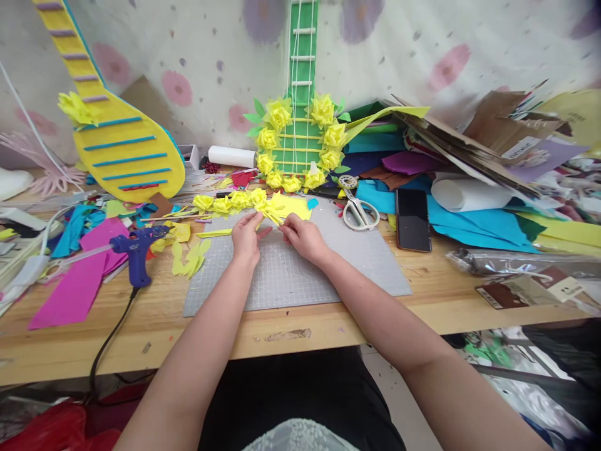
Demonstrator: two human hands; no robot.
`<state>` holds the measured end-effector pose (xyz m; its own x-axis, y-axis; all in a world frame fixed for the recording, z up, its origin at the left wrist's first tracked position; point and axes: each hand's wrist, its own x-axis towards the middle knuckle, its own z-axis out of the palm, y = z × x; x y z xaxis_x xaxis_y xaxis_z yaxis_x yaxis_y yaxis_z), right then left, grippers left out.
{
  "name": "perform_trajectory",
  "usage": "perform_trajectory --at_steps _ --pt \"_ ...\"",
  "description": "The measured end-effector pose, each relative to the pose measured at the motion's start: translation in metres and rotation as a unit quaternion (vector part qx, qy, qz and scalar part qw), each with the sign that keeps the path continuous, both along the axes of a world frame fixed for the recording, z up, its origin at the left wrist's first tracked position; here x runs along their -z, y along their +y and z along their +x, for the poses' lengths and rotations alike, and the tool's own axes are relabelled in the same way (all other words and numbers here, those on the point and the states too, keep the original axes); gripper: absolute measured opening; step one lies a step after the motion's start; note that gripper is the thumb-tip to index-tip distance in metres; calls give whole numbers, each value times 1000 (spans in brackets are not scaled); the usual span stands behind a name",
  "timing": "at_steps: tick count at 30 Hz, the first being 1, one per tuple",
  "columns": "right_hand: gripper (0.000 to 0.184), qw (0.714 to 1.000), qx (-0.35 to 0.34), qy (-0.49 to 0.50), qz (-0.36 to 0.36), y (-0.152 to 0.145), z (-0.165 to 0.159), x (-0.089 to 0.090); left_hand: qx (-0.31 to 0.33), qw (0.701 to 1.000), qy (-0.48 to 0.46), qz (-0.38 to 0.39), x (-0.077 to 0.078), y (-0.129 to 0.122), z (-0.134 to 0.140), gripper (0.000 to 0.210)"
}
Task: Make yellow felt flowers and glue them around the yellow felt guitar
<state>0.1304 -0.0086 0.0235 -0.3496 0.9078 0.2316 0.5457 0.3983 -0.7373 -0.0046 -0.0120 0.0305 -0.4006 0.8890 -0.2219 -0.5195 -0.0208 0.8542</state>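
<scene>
Over a grey cutting mat [300, 285], my left hand [247, 238] and my right hand [304, 237] are close together. Between their fingertips is a yellow paper piece [271, 215] with narrow folds or strips, pinched from both sides. Its exact shape is partly hidden by the fingers. Just behind it lie a flat yellow sheet [293, 205] and a row of yellow paper flowers [230, 202]. A thin yellow strip [215, 233] sticks out to the left of my left hand. Cut yellow petal shapes [190, 258] rest at the mat's left edge.
A blue glue gun [139, 254] with a black cord stands left, near pink paper [75, 291]. Scissors [359, 212] and a phone [413, 219] lie right. Behind are a green guitar-shaped craft [300, 134] with yellow flowers, a yellow instrument-shaped craft [131, 160] and piled paper [474, 222].
</scene>
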Motion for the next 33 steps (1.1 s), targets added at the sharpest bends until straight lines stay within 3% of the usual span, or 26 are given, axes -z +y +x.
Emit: perform_trajectory --at_steps 5,9,24,33 --pt "12 999 4 -41 11 1 0 -1 13 1000 -4 -3 0 0 0 17" --pt "11 998 8 -66 9 0 -1 -2 -16 999 40 8 4 2 2 20" --pt "14 998 -24 -52 -14 1 -2 3 -13 998 63 25 11 5 -1 32" --pt "16 999 -24 -45 -16 -1 -2 -1 0 985 162 62 14 5 2 33"
